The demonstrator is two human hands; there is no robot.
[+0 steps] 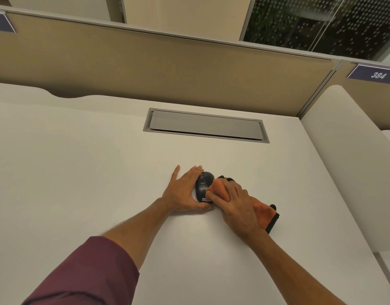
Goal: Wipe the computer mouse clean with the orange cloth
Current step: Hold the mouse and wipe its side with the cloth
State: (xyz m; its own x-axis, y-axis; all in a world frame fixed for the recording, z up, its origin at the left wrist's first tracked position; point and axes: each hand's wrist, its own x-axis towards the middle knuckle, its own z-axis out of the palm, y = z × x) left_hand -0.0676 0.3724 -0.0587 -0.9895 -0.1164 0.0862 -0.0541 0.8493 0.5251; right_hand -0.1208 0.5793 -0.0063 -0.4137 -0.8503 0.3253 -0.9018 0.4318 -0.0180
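Observation:
A dark grey computer mouse [204,186] with a small white label lies on the white desk [101,172]. My left hand [182,193] cups its left side, thumb under its near end, fingers stretched along the desk. My right hand [237,205] presses the orange cloth [221,188] with black edging against the mouse's right side. The rest of the cloth trails out from under that hand to the right. The mouse's right flank is hidden by the cloth.
A grey cable hatch [206,125] is set into the desk behind the mouse. A beige partition [167,69] runs along the back. On the right stands a white divider [343,150] and a sign reading 384 [377,75].

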